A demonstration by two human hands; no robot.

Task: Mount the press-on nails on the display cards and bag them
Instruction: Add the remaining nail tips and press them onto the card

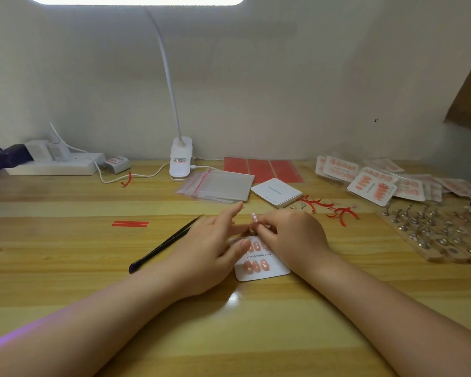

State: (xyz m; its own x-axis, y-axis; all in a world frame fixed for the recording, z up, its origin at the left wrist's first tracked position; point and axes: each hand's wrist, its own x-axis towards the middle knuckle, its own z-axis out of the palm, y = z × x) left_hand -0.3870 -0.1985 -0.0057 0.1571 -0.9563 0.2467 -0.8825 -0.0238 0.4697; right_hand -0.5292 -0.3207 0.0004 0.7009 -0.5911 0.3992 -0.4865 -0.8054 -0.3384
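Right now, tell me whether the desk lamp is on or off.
On. The desk lamp has a head glowing bright white at the frame's top, above the table.

Home craft desk: clip lamp [180, 159], power strip [55, 164], nail cards [370, 183].

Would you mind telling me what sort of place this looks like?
Probably a small home workbench for packing handmade press-on nails: a clip-on desk lamp, a stack of zip bags, and finished nail cards piled on the wooden table.

1 head-worn wide-angle view looks forward and down, close above the fingers [259, 227], the desk lamp [180, 159] beyond them.
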